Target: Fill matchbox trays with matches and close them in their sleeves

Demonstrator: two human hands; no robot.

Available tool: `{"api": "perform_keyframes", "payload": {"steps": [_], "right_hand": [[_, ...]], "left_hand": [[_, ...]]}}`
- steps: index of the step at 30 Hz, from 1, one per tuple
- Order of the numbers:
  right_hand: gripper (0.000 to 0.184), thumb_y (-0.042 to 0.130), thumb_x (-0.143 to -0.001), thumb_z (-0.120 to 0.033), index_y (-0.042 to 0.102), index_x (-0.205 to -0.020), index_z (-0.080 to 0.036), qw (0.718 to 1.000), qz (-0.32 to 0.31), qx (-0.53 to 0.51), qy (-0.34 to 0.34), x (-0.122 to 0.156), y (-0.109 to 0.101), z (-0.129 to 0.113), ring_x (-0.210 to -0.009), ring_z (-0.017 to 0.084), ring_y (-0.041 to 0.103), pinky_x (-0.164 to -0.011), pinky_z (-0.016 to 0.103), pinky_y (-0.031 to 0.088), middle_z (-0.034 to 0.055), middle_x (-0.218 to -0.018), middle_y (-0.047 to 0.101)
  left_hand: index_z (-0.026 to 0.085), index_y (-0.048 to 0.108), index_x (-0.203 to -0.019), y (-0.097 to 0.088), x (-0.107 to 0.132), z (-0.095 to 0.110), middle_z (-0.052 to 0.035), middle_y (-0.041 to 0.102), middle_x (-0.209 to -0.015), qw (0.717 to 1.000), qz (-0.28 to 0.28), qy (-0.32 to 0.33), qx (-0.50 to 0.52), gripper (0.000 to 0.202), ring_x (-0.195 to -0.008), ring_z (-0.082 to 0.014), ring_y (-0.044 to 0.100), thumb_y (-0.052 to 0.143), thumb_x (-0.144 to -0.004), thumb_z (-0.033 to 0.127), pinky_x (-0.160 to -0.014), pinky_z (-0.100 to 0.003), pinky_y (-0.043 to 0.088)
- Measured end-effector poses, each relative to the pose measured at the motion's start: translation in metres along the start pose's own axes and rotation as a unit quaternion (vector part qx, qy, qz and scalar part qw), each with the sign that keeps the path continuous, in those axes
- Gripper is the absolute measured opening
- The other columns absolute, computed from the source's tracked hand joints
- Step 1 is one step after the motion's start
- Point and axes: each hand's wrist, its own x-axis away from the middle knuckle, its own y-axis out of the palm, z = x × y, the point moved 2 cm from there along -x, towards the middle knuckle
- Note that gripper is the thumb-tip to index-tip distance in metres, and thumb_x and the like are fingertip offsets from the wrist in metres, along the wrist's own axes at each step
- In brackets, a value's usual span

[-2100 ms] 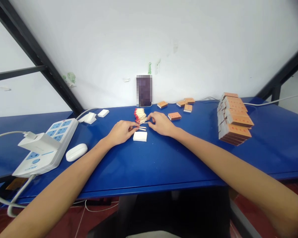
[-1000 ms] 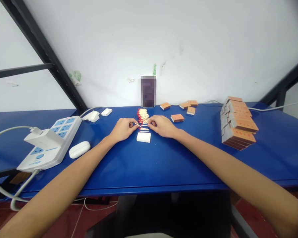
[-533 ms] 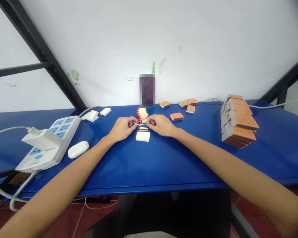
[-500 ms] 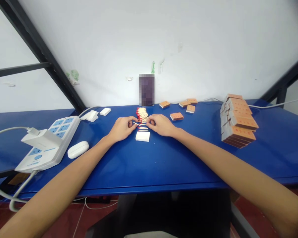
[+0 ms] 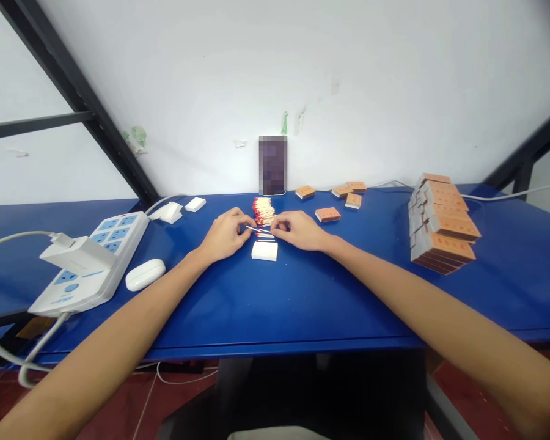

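My left hand and my right hand meet at the middle of the blue table. Both pinch the ends of a matchstick held just above the table. Behind them lies a pile of red-tipped matches. A few matches lie in a row under the hands. A small white inner tray rests in front of them, nearest me.
A white power strip with a plugged adapter and a white earbud case sit at left. Stacked orange matchboxes stand at right. Loose orange matchboxes and a dark phone lie at the back.
My left hand has lifted a match from the table and my right hand has closed in to pinch its other end. The view has shifted slightly.
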Motion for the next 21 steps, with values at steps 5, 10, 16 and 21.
{"api": "perform_keyframes", "payload": {"steps": [5, 10, 16, 21], "right_hand": [[0.016, 0.057, -0.088, -0.026, 0.071, -0.087, -0.019, 0.999, 0.03, -0.041, -0.019, 0.001, 0.0, 0.001, -0.062, 0.01, 0.048, -0.06, 0.024, 0.031, -0.0024, -0.07, 0.062], [0.013, 0.059, -0.085, -0.022, 0.071, -0.087, -0.017, 0.991, 0.126, -0.023, -0.046, 0.002, 0.0, -0.011, -0.057, 0.01, 0.047, -0.058, 0.024, 0.032, -0.0032, -0.062, 0.056], [0.025, 0.069, -0.08, -0.035, 0.073, -0.094, -0.015, 0.964, 0.13, -0.222, 0.064, -0.003, 0.001, -0.017, -0.049, 0.01, 0.049, -0.054, 0.025, 0.037, -0.0029, -0.056, 0.06], [0.034, 0.079, -0.068, -0.043, 0.075, -0.088, -0.016, 0.912, 0.095, -0.39, 0.087, -0.007, 0.003, -0.016, -0.06, 0.012, 0.055, -0.06, 0.026, 0.045, 0.0022, -0.071, 0.07]], "left_hand": [[0.021, 0.076, -0.093, -0.001, 0.0, -0.001, -0.003, 0.063, -0.089, 1.0, -0.01, 0.005, -0.004, 0.02, -0.065, -0.0128, 0.055, 0.057, -0.086, 0.025, -0.069, -0.03, 0.043], [0.024, 0.078, -0.097, -0.006, 0.001, 0.004, -0.0036, 0.068, -0.09, 0.998, 0.04, -0.006, -0.044, 0.025, -0.066, -0.0143, 0.055, 0.057, -0.092, 0.035, -0.065, -0.029, 0.04], [0.022, 0.079, -0.1, -0.008, 0.002, 0.016, -0.0032, 0.073, -0.082, 0.992, 0.121, -0.013, 0.031, 0.033, -0.06, -0.0129, 0.055, 0.057, -0.094, 0.045, -0.062, -0.028, 0.039], [0.021, 0.079, -0.1, -0.007, 0.005, 0.024, -0.0036, 0.076, -0.084, 0.986, 0.142, -0.005, 0.089, 0.035, -0.063, -0.0134, 0.059, 0.056, -0.094, 0.047, -0.062, -0.026, 0.042]]}}
